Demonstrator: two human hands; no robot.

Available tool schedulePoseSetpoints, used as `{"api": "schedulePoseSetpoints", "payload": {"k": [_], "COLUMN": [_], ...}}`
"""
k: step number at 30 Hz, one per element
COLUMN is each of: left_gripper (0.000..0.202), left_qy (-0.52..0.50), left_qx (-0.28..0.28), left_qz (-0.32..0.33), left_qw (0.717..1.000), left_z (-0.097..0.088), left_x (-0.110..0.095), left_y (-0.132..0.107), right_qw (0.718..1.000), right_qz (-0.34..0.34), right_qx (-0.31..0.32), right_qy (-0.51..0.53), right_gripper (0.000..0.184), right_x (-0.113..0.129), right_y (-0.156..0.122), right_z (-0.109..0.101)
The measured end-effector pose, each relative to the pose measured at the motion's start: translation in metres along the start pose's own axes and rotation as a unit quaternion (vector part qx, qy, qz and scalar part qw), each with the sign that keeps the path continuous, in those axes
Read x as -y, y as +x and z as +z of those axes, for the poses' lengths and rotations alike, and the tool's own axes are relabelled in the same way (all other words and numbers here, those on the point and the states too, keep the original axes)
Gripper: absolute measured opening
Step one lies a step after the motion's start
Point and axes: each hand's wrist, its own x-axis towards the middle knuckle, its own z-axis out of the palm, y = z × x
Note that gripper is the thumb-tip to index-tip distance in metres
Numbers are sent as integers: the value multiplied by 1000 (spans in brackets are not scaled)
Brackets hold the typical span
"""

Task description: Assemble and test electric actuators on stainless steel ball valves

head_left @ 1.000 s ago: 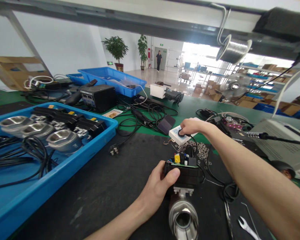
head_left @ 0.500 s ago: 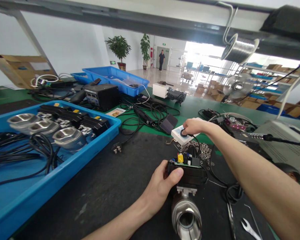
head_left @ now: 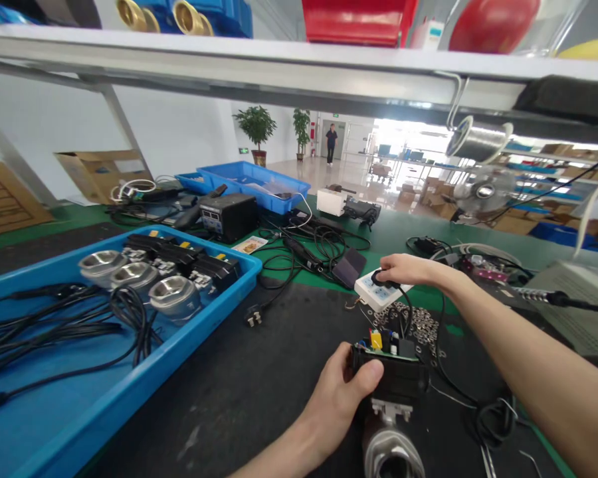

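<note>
Open mat point(head_left: 239, 392) between tray point(head_left: 169, 362) and left hand point(head_left: 339, 392) — plug point(head_left: 253, 315), cables point(head_left: 303, 251) beyond

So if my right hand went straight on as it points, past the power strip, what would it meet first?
Probably the dark flat block beside the power strip, though your right hand might pass above it; depth is unclear.

Workshop | wire spool point(head_left: 480, 141) hanging over bench point(head_left: 396, 232) | metal valves point(head_left: 174, 297) in blue tray point(head_left: 179, 356) | shelves point(head_left: 575, 160) behind (cartons point(head_left: 557, 150) on them)
</note>
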Motion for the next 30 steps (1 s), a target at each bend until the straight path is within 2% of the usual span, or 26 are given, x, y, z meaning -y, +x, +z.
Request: {"api": "schedulePoseSetpoints", "payload": {"k": [3,6,9,12,15,17,20,23,27,30], "left_gripper": [55,62,66,62,58,59,72,84,81,81], "left_qy": [-10,-17,2,15,9,8,18,41,109,114], "left_qx": [8,16,16,33,80,124,191,240,270,276], "left_qz": [3,12,27,58,82,91,97,101,106,65], "left_qw": [1000,1000,1000,998,993,988,977,965,951,952], "left_z": [-1,-2,-2,-2,-2,-3,-4,-3,0,6], "left_x": [-1,-2,-2,-1,-4,-10,-22,-33,-40,-41], "left_y": [-2,-3,-6,-10,-13,-15,-18,-24,-42,-60], "right_qw": [994,978,936,889,858,828,763,695,598,548], "right_qz": [-28,-40,-27,31,75,104,149,151,152,156], "right_qx": [-105,-192,-304,-391,-398,-395,-403,-393,-382,-377], "right_qy": [32,67,176,236,316,385,482,583,688,730], "right_gripper": [39,47,46,53,56,57,58,56,59,61], "right_x": [11,15,11,7,9,12,16,19,25,32], "right_y": [-38,-95,-153,-200,-234,-250,-266,-277,-287,-288], "right_z": [-12,-12,9,41,68,81,99,114,129,139]}}
